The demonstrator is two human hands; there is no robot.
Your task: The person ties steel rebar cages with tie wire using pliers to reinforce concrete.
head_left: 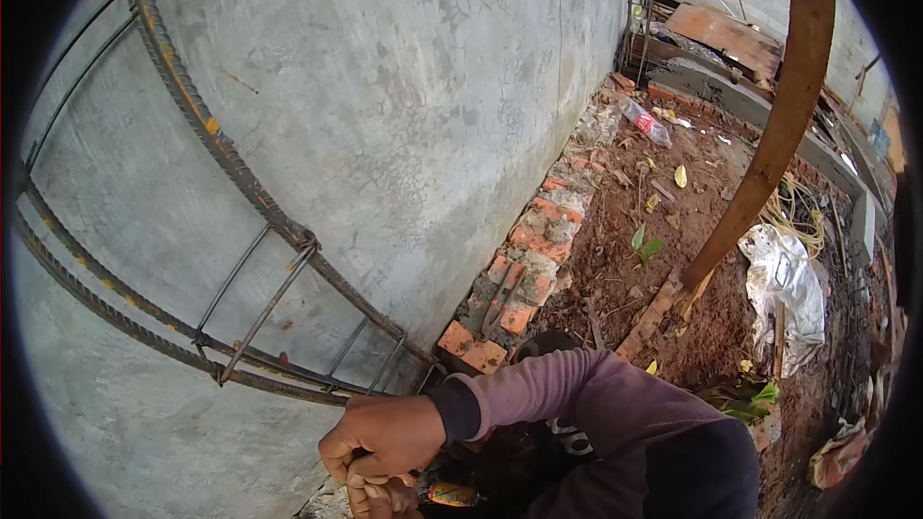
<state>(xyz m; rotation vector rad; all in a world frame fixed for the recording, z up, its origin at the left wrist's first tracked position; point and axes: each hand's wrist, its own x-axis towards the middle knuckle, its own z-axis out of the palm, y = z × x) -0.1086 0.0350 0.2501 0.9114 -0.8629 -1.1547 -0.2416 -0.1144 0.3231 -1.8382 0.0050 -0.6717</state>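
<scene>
At the bottom of the head view, my right hand point(389, 434) is closed, its fingers bent down against my left hand. My left hand point(383, 500) is partly cut off by the lower edge, its fingers also closed. What the fingers hold, if anything, is hidden. Just above them, a rebar cage point(260, 194) with tied stirrups runs along the grey wall and ends near my right wrist. A small yellow-orange printed object point(452, 494) lies beside my hands. On the bricks beyond my forearm rests a narrow grey metal tool point(502, 300), perhaps pincers.
A plastered wall point(385, 125) rises on the left, with a broken brick footing point(543, 231) at its base. A wooden plank point(769, 144) leans across the right side. Over the soil lie a plastic bottle point(646, 123), a white sack point(786, 293) and tangled cord point(798, 216).
</scene>
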